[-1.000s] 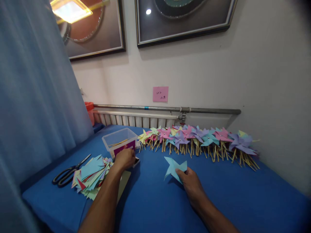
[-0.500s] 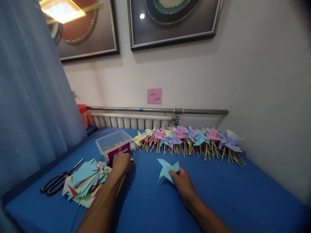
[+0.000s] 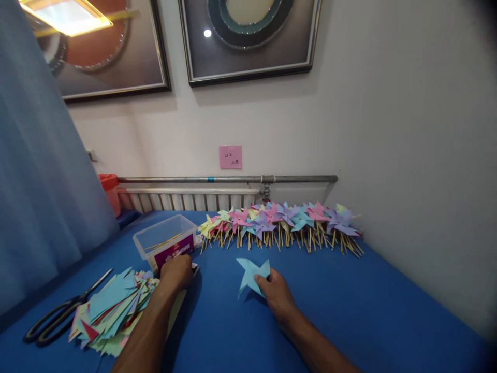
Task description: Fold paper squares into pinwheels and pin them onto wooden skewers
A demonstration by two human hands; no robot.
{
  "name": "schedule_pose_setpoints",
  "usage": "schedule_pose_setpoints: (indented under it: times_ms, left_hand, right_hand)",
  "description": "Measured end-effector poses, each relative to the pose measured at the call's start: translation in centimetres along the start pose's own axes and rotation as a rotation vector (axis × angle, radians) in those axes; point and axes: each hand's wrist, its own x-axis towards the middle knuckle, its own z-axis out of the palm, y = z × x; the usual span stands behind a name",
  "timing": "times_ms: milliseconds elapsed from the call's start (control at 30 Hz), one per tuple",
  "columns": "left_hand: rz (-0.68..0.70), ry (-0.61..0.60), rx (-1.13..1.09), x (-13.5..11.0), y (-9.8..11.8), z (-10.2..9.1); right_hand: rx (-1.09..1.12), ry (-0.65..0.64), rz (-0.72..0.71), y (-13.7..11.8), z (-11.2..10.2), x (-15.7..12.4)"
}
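Observation:
My right hand (image 3: 278,296) pinches a light blue paper pinwheel (image 3: 251,276) by one side, thumb on top, above the blue table. It has no stick that I can see. My left hand (image 3: 177,270) is down at the front of a clear plastic box (image 3: 165,228) with a purple label. Its fingers point away and are hidden behind the back of the hand, so what they touch or hold does not show. A small dark-edged item (image 3: 195,268) peeks out just right of that hand. Inside the box lie a few thin wooden sticks (image 3: 165,242).
Left of my forearm lies a heap of coloured paper pieces (image 3: 112,305), with black-handled scissors (image 3: 66,311) beside it. A long row of finished pinwheels on sticks (image 3: 279,223) lies along the back. Behind are a radiator (image 3: 186,199) and a pipe (image 3: 233,179); a blue curtain (image 3: 39,166) hangs left.
The whole view has shifted, with the scene sliding left in the picture. Both hands keep nearly the same places: the left by the box, the right holding the paper pinwheel.

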Motion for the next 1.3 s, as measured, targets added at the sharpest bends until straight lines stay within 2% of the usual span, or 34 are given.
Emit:
schedule_pose_setpoints:
  times_ms: [300, 667, 900, 967, 1033, 1167, 1300]
  left_hand:
    - [-0.028, -0.021, -0.001, 0.0, -0.3, -0.2]
    - [0.003, 0.023, 0.032, -0.1, 0.1, 0.0]
    - [-0.001, 0.059, 0.029, -0.8, 0.2, -1.1]
    - [0.044, 0.096, 0.011, -1.1, 0.6, -1.4]
    - [0.173, 0.091, -0.045, -1.6, 1.4, -1.5]
    - [0.455, -0.025, -0.088, -2.6, 3.6, -0.6]
    - [0.548, -0.032, -0.020, -3.0, 4.9, 0.5]
  right_hand:
    - [0.012, -0.004, 0.008, -0.1, 0.0, -0.1]
    - [0.036, -0.014, -0.004, 0.4, 0.0, 0.1]
    - [-0.010, 0.009, -0.018, 0.9, -0.1, 0.3]
    - [-0.024, 0.017, -0.014, 1.0, -0.2, 0.4]
    - [-0.032, 0.018, -0.001, 0.9, -0.2, 0.4]
    - [-0.013, 0.013, 0.020, 0.3, -0.2, 0.3]
    - [-0.033, 0.020, 0.030, 0.0, -0.2, 0.2]
